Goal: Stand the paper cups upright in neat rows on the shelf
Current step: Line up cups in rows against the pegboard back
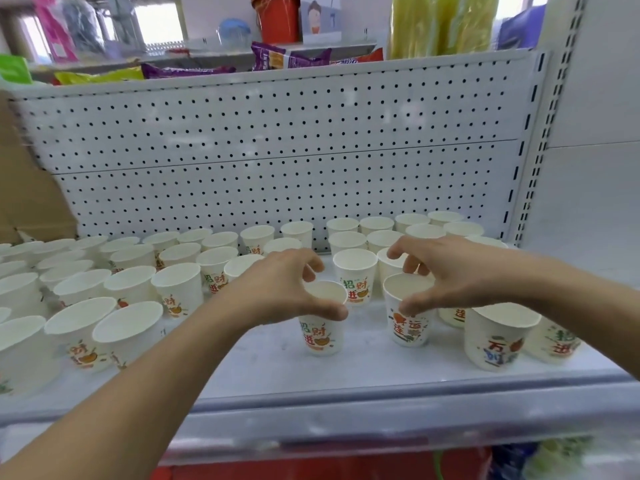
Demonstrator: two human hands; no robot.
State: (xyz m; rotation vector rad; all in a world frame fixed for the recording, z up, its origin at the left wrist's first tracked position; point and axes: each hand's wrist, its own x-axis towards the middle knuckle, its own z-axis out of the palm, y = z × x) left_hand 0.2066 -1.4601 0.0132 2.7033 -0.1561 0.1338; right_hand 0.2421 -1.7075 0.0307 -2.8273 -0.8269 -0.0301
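Several white paper cups with colourful printed characters stand upright on the white shelf [263,362]. My left hand [280,289] grips the rim of one upright cup [323,336] near the shelf's middle, thumb in front and fingers behind. My right hand [460,271] holds the rim of another upright cup [408,327] just to the right, thumb on the near side and fingers curled over the far side. Both cups stand on the shelf surface. Rows of cups [131,282] fill the left part, and more cups [377,230] stand behind my hands.
A white pegboard back panel [277,150] rises behind the cups. Two larger-looking cups [498,337] stand at the front right. A cardboard box [27,202] is at the left. Snack packets [287,57] lie on the shelf above. The shelf's front lip [346,400] runs below my forearms.
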